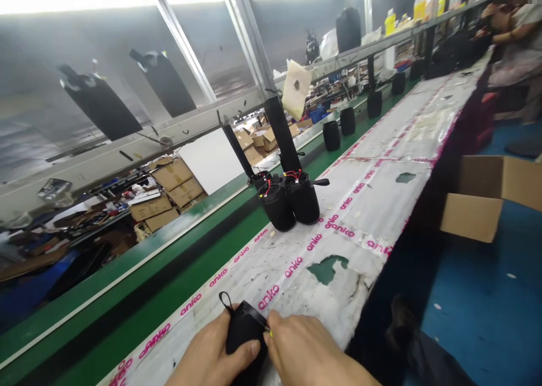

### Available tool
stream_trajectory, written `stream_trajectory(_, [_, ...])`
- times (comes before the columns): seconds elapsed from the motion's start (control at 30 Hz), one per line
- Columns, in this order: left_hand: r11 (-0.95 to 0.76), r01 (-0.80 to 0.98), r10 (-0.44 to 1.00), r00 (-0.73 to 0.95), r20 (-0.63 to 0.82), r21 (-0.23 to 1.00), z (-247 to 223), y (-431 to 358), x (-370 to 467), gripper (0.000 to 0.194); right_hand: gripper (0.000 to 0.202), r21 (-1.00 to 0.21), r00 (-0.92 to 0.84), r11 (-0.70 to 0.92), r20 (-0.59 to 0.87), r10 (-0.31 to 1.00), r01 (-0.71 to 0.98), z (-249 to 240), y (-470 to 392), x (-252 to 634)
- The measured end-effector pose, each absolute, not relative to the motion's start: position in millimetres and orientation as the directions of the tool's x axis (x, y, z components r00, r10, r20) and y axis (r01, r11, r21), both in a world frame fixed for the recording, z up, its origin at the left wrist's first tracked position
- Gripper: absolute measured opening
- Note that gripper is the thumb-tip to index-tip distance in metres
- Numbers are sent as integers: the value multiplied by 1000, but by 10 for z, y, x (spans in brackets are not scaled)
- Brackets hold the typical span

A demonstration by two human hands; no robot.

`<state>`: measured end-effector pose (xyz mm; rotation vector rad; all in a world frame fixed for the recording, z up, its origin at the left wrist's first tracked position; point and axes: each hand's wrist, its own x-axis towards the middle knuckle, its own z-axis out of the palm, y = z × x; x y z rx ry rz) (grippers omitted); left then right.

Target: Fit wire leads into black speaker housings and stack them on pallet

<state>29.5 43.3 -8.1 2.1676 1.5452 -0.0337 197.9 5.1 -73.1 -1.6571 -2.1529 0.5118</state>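
Observation:
A black fabric-covered cylinder with a small loop strap lies at the bottom centre, over the white covered bench. My left hand is wrapped round its left side, with the thumb across the front. Close against its upper right edge, my right hand has its fingers pinched together by a dark flat strip, and a small yellow bit shows at the fingertips. What exactly those fingers grip is hidden. Farther up the bench, two upright black cylinders stand side by side, with red wires showing in their tops.
Left of the bench runs a green conveyor, carrying several black cylinders farther off. An open cardboard box is on the right. A metal shelf rail crosses above the conveyor. Another person sits at the far right.

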Motion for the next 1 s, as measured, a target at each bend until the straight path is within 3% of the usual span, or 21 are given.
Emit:
stream_trajectory(0.13, [-277,859,868,416,-270,430,-125,473,238,54,23,-518,-237,227,48,970,825,-685,71,1971])
stream_trajectory(0.63, [-202,873,872,366,-324,444,-28,471,304,48,27,-576,-203,137,-51,978,806,-592,78,1870])
stream_trajectory(0.83, [-175,827,879,376,-295,534,-72,486,212,54,25,-603,-181,165,34,983,781,-726,12,1904])
stream_trajectory(1.0, [-134,834,897,331,-292,534,-121,559,65,65,26,-624,-117,131,65,991,770,-875,-65,2044])
